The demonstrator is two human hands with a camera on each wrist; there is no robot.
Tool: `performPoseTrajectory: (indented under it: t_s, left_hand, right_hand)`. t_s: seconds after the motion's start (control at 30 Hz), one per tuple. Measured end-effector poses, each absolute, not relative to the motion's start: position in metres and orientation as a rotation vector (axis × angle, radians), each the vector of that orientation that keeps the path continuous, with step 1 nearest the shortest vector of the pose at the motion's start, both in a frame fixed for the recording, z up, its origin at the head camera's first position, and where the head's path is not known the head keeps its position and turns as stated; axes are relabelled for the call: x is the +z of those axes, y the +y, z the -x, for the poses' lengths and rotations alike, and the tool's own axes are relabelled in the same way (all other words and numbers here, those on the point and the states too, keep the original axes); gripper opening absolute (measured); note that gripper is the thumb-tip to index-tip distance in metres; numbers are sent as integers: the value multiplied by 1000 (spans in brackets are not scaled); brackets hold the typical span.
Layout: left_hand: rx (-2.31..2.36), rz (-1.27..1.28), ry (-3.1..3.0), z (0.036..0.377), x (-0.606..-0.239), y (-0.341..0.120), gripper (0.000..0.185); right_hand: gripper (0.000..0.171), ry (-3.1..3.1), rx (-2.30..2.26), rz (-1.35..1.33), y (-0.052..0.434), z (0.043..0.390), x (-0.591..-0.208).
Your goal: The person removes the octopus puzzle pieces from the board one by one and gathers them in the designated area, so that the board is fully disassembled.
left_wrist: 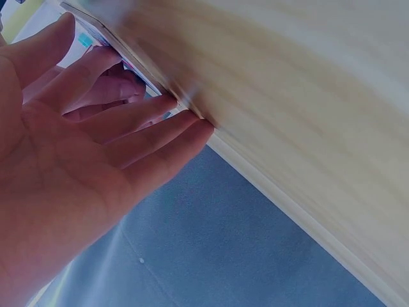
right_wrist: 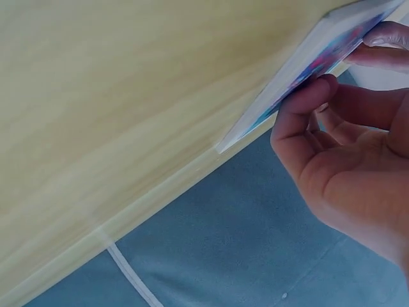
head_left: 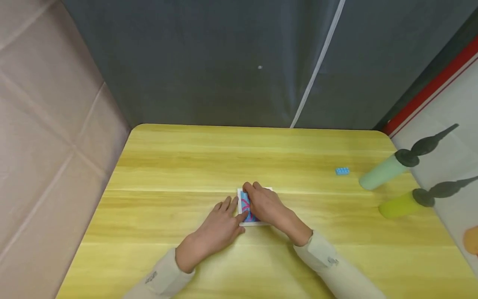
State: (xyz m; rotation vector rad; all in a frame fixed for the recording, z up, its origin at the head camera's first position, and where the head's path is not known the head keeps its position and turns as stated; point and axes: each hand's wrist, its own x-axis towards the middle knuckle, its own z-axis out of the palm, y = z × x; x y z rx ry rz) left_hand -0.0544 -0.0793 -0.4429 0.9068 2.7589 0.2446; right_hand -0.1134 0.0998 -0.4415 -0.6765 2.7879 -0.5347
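A small white-edged card (head_left: 245,205) with a blue and pink pattern lies near the middle of the yellow wooden table (head_left: 168,166). My right hand (head_left: 265,205) covers most of it. In the right wrist view the right hand (right_wrist: 345,147) pinches the card (right_wrist: 313,54) between thumb and fingers, with one edge raised off the table. My left hand (head_left: 220,224) lies flat beside the card with straight fingers, their tips at its left edge. The left wrist view shows the left hand (left_wrist: 96,160) open against the table beside the card (left_wrist: 108,35).
A small blue brick (head_left: 342,170) lies at the right. Past it, a pale green bottle (head_left: 384,172) and a yellow-green bottle (head_left: 401,204) with dark tops lie near the table's right edge. A cardboard wall (head_left: 45,145) stands left, and a white cable (head_left: 317,66) hangs behind.
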Motion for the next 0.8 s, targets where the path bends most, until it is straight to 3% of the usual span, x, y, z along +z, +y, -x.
performPoseTrajectory:
  t_s: [0.37, 0.8]
  left_hand:
    - [251, -944, 2781, 56, -444, -81, 45]
    - [253, -929, 2758, 56, -443, -82, 47]
  right_hand:
    - [27, 2770, -514, 612, 97, 119, -440]
    - [22, 2699, -557, 557, 97, 124, -441]
